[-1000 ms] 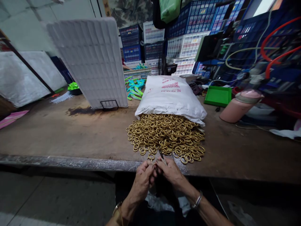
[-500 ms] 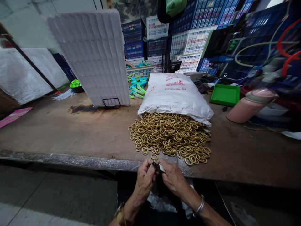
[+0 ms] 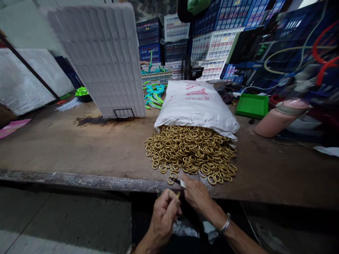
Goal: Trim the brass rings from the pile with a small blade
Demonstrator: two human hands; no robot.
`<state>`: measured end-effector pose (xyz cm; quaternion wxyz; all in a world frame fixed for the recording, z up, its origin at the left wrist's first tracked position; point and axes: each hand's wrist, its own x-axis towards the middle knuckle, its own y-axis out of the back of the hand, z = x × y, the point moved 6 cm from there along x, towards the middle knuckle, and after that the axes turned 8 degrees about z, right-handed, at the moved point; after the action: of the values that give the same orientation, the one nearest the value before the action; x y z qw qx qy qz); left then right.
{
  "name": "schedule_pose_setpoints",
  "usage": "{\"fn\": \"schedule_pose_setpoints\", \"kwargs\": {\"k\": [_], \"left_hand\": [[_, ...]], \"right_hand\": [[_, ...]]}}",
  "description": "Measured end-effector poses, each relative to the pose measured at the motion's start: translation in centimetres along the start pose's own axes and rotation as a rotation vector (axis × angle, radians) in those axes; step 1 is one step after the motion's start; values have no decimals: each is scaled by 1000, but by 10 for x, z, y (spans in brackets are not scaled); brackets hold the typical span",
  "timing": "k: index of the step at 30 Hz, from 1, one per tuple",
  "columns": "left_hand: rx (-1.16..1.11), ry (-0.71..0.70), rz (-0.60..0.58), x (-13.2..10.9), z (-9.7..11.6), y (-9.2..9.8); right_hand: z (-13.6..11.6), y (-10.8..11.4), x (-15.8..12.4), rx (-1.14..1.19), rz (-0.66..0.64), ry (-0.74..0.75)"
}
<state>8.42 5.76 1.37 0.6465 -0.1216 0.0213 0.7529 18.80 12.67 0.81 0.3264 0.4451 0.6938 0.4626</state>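
My right hand (image 3: 197, 194) is closed round a small knife (image 3: 177, 181) with a dark, narrow blade and a whitish part at the fingers. Its tip touches a loose gold ring (image 3: 171, 181) at the table's front edge. Lower and to the left, my left hand (image 3: 165, 213) is closed, thumb against fingers, with a bit of a gold ring (image 3: 178, 194) poking out of the pinch. Just beyond both hands lies a heap of gold rings (image 3: 190, 151), spilling from the mouth of a white sack (image 3: 197, 106) with red print.
A tall white ribbed panel (image 3: 103, 63) stands on the wooden table (image 3: 66, 148) at left. Green and turquoise pieces (image 3: 155, 95) lie behind the sack. At right are a green tray (image 3: 251, 106) and a pink bottle (image 3: 280, 118). Stacked crates (image 3: 208, 46) fill the back.
My hands have come apart: the left drew down toward me with a gold ring, while the right put the knife tip to a ring at the table edge. A turquoise piece rose at the back crate.
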Motion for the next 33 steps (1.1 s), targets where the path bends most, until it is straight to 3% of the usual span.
{"fn": "schedule_pose_setpoints", "kwargs": {"k": [3,7,13,18,23,26,33], "left_hand": [[-164,134,-98,-9,3,-9],[-413,261,-33,1,-2,-3],[-552,300,15,11,-13,11],[-647,394,14,14,-18,11],[-559,331,108,23,-17,12],[-439,249,118,26,-15,8],[-96,39,178,25,3,8]], "right_hand": [[6,3,10,-52,93,-49],[0,1,19,-73,180,-104],[-5,-5,29,-170,203,-136],[3,-5,31,-73,225,-86],[-3,6,15,250,284,60],[-11,11,3,376,253,92],[-16,14,-3,630,244,-7]]}}
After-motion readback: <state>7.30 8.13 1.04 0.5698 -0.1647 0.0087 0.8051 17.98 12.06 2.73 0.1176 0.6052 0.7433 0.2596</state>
